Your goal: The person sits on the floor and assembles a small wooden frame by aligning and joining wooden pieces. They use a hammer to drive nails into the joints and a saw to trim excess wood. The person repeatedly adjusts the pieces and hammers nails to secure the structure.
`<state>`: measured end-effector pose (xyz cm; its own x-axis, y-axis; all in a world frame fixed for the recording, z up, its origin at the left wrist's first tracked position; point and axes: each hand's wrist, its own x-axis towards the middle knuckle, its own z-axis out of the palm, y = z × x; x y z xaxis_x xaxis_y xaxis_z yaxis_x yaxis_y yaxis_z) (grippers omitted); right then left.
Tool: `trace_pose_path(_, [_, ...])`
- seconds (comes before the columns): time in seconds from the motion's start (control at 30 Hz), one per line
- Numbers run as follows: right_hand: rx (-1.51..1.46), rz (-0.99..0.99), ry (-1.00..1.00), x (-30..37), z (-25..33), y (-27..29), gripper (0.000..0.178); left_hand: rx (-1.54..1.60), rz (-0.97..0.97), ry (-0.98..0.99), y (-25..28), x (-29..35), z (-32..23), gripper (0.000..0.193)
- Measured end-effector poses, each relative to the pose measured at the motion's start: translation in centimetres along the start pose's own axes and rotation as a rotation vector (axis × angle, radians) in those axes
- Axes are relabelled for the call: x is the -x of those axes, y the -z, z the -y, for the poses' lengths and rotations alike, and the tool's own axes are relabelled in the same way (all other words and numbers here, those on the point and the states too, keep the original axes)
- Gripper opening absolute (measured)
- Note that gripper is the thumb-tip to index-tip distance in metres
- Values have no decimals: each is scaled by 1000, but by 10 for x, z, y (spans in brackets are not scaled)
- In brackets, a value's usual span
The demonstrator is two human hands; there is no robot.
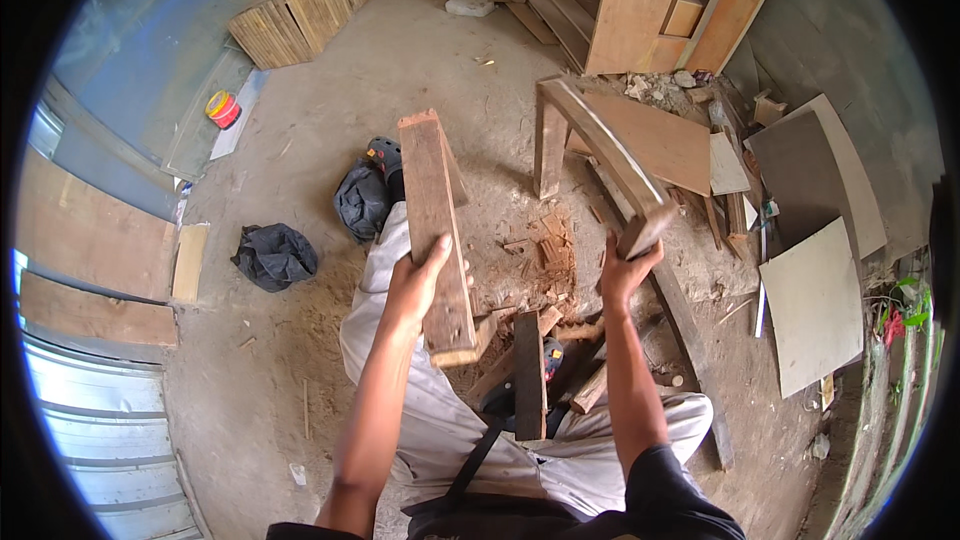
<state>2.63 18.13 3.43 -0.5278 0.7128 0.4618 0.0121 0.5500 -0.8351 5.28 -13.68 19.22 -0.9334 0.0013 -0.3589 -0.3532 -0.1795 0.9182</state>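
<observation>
Holding a worn plank (438, 210) in the L hand (412, 288), thumb pressed on its face, other fingers mostly hidden, so can't tell their spread; R hand's (628, 272) fingers curl round the near end of an angled wood frame (606, 142), out front to the R. Progress, judging by looks: beam & leg meet at frame's far corner, so prob. partly assembled; plank's apart from it, not joined. Dark board (529, 375) sits btwn the knees, seemingly loose; reddish chips (553, 245) on floor suggest some cutting's done.
</observation>
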Motion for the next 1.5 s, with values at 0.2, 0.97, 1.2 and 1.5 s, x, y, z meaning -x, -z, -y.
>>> trace_pose_path(0.2, [-50,46,-149,48,-48,24,96,-104,-25,-18,-6,-52,-16,60])
trace_pose_path(0.97, [249,375,55,-67,115,11,91,-472,-11,-90,-34,-155,22,86])
trace_pose_path(1.2, [262,725,-118,-115,104,-4,69,-435,-7,6,-12,-153,6,96])
trace_pose_path(1.5, [252,741,-182,-132,85,-10,76,-438,-29,-104,-19,-153,10,89])
